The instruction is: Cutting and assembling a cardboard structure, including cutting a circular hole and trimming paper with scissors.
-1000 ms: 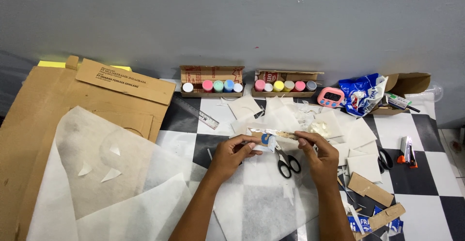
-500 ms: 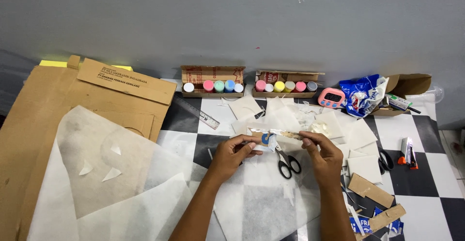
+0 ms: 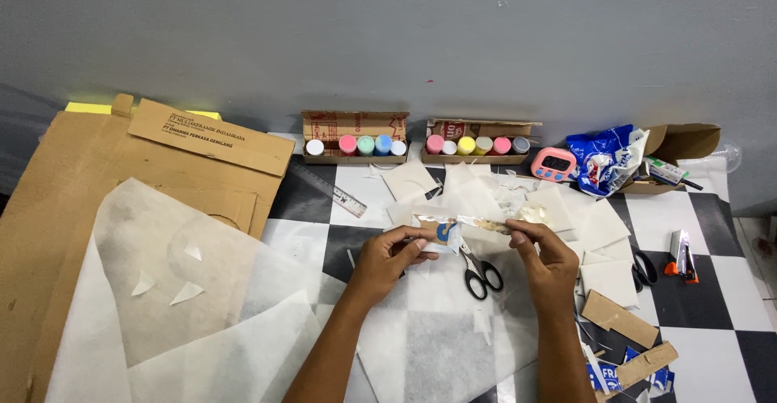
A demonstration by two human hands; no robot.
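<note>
Both of my hands hold one long clear plastic wrapper [image 3: 469, 226] with a blue spot on it, stretched level above the checkered floor. My left hand [image 3: 387, 259] pinches its left end and my right hand [image 3: 546, 259] pinches its right end. Black-handled scissors [image 3: 479, 272] lie on white paper just below the wrapper, between my hands. What is inside the wrapper is too small to tell.
A large brown cardboard sheet [image 3: 89, 176] with thin white paper [image 3: 186, 322] over it fills the left. Two cardboard trays of coloured paint pots [image 3: 356, 144] [image 3: 477, 144] stand by the wall. A ruler [image 3: 330, 190], pink timer [image 3: 554, 163], blue bag [image 3: 603, 159], second scissors [image 3: 644, 267] and cardboard strips [image 3: 619, 319] lie around.
Both hands have stayed nearly in place with the wrapper between them; the grip shifted only slightly.
</note>
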